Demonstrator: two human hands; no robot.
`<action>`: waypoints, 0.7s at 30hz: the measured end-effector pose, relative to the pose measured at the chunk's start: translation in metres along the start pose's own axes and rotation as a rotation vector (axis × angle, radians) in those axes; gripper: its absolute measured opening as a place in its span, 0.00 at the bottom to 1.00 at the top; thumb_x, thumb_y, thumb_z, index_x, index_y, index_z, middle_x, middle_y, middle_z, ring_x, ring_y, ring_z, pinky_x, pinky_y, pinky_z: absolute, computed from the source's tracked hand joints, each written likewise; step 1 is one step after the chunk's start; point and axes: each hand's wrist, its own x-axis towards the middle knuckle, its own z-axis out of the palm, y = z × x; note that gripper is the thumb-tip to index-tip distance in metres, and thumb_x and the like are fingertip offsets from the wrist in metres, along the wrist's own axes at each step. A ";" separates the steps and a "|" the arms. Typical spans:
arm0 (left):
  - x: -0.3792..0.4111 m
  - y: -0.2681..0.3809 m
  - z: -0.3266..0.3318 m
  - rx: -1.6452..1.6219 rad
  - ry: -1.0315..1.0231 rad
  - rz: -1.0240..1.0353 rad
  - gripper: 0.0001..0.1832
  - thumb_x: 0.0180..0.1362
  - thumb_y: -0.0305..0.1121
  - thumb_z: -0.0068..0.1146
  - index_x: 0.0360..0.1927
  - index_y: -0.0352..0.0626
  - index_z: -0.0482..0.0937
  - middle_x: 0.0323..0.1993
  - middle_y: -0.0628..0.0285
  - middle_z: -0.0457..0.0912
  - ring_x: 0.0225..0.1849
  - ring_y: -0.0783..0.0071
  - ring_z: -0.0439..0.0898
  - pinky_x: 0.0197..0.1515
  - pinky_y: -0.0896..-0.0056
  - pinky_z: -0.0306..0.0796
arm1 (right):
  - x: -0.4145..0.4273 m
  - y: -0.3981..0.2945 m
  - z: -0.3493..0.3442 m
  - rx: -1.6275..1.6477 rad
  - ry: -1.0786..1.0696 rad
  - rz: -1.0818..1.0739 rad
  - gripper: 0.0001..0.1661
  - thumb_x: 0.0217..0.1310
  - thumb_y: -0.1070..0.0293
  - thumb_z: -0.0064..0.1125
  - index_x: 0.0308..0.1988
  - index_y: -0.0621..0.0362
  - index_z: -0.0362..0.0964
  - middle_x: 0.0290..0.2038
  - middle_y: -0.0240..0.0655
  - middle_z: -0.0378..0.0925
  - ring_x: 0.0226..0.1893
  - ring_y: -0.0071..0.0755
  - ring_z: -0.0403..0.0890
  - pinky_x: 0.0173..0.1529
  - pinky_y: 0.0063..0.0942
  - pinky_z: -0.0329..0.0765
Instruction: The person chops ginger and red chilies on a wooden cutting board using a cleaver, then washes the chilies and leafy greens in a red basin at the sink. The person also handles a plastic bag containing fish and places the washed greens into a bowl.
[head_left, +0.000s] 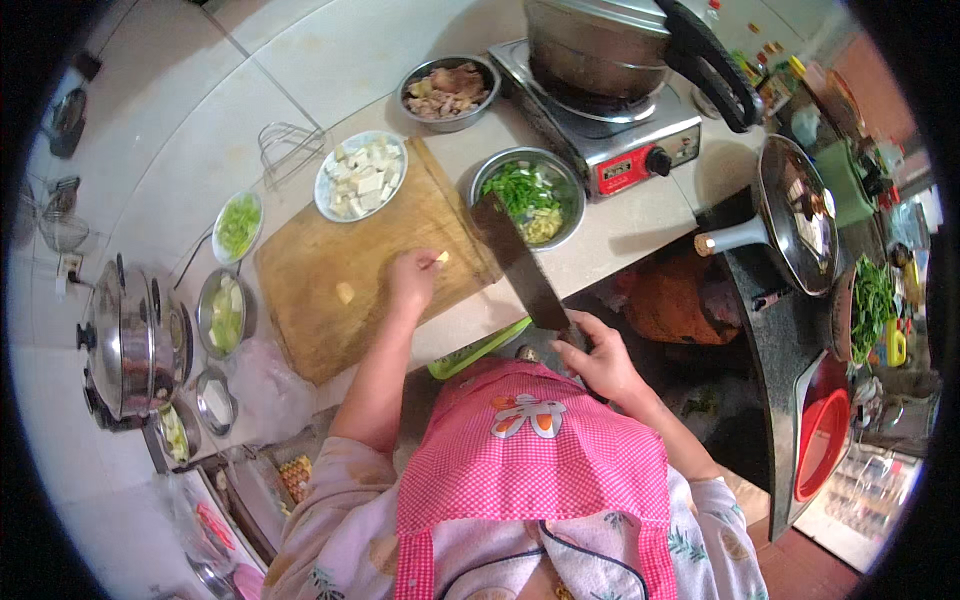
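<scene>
My left hand (412, 281) is over the right part of a wooden cutting board (315, 262), pinching a small pale yellow piece (442, 257) of food. Another pale slice (345, 292) lies on the board to its left. In my right hand (604, 356) is the handle of a cleaver (525, 266), its broad blade raised to the right of the board, the tip by a metal bowl (581, 206) of chopped greens (525, 187) and minced pale yellow bits (543, 225). A plate (319, 196) of white cubes, which look like tofu (367, 176), stands on the board's far edge.
A pressure cooker (600, 52) sits on a portable stove (637, 142) at the back. Left of it is a metal bowl of meat (448, 90). Small dishes, a plastic bag (270, 390) and a steel pot (124, 345) stand left. At right are a lidded pan (796, 214) and a red basin (823, 442).
</scene>
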 end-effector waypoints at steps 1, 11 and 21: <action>-0.004 0.003 0.000 0.102 0.014 0.031 0.11 0.49 0.22 0.60 0.38 0.34 0.78 0.32 0.59 0.80 0.30 0.75 0.77 0.35 0.74 0.73 | 0.006 0.003 0.005 -0.033 -0.038 -0.009 0.24 0.55 0.72 0.61 0.52 0.64 0.67 0.27 0.35 0.77 0.26 0.19 0.75 0.33 0.23 0.75; -0.032 0.022 -0.009 0.200 0.209 0.224 0.10 0.44 0.22 0.61 0.33 0.34 0.77 0.32 0.49 0.77 0.34 0.57 0.79 0.37 0.63 0.73 | 0.033 -0.013 0.024 -0.388 -0.194 -0.120 0.24 0.55 0.68 0.59 0.51 0.61 0.68 0.34 0.51 0.78 0.36 0.48 0.82 0.41 0.35 0.77; -0.028 0.022 -0.001 0.348 0.242 0.334 0.09 0.44 0.20 0.54 0.32 0.35 0.76 0.34 0.47 0.78 0.39 0.46 0.76 0.42 0.55 0.70 | 0.047 -0.018 0.029 -0.727 -0.290 -0.072 0.18 0.58 0.62 0.54 0.43 0.63 0.66 0.33 0.54 0.77 0.35 0.58 0.79 0.39 0.45 0.76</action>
